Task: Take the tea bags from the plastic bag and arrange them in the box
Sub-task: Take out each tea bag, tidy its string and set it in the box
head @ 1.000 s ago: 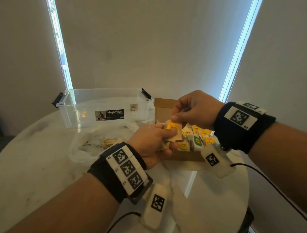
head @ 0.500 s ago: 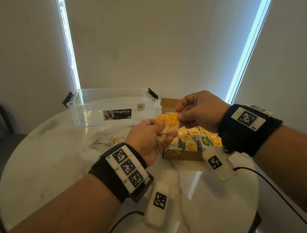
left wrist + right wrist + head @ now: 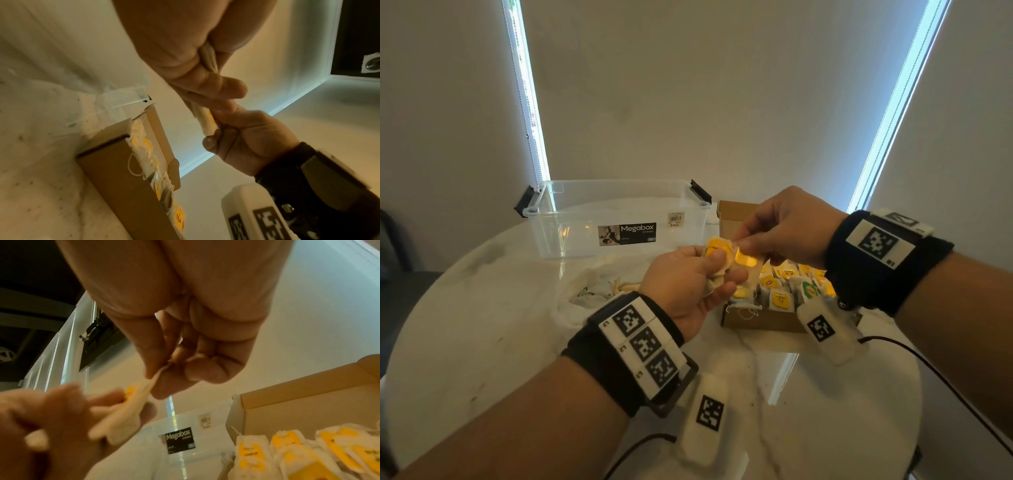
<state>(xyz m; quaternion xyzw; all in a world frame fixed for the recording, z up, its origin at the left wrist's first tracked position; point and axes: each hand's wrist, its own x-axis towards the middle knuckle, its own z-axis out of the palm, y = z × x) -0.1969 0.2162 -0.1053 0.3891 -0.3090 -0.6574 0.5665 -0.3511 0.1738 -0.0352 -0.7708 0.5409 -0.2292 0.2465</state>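
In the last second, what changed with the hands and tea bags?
The left hand keeps its small bunch of tea bags and has lifted slightly above the cardboard box. The right hand, which was pinching the top of the bunch, has drawn one tea bag sideways, partly clear of the rest. The box's rows, the plastic bag and the clear bin stayed put.
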